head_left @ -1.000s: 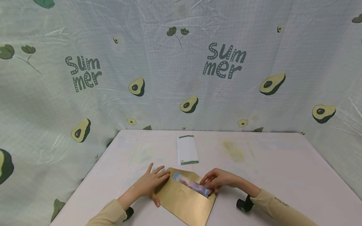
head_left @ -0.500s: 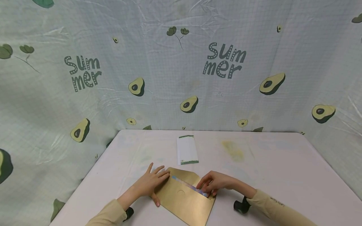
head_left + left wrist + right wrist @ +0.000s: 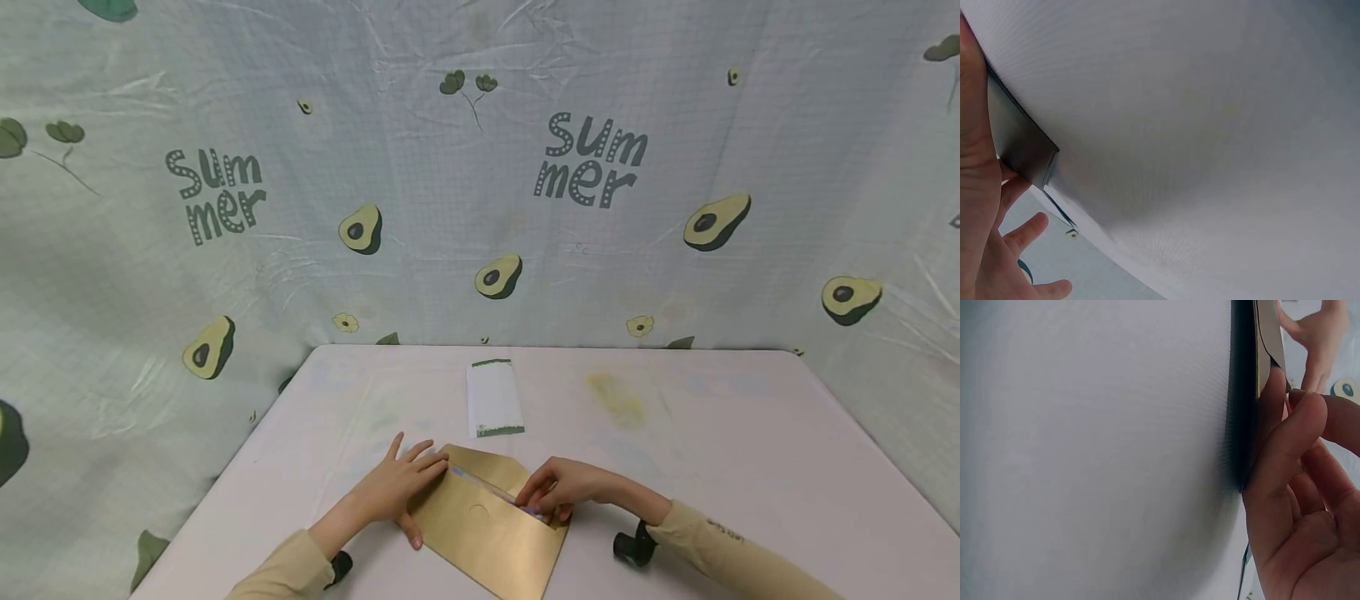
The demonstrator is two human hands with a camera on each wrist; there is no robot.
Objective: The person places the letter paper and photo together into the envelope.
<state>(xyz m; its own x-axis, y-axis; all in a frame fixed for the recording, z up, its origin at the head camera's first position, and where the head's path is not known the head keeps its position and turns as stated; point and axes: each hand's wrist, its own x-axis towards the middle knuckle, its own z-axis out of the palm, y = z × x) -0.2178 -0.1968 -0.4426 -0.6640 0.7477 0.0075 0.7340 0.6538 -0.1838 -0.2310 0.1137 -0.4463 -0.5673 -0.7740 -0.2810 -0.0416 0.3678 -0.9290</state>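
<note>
A gold envelope (image 3: 502, 542) lies tilted on the table in the head view, its flap open at the far side. Only a thin strip of a colourful printed card (image 3: 483, 486) shows above the pocket's edge; the rest sits inside. My left hand (image 3: 401, 487) rests on the envelope's left edge with fingers spread. In the left wrist view, a corner of the envelope (image 3: 1025, 140) shows beside that hand. My right hand (image 3: 566, 485) pinches the card's edge near the right end of the pocket. Thumb and forefinger meet in the right wrist view, where the right hand (image 3: 1304, 506) mostly hides the card.
Beyond the envelope lies a white paper (image 3: 496, 398) with green printed borders. The pale table (image 3: 720, 450) carries a yellowish stain (image 3: 617, 398) right of that paper. Behind it hangs a curtain (image 3: 420, 167) printed with avocados. Dark wrist cameras (image 3: 634, 546) sit under both sleeves.
The printed card has slid deeper into the envelope, from a wide band to a thin strip. My right hand has moved slightly left and down with it. My left hand stays in place.
</note>
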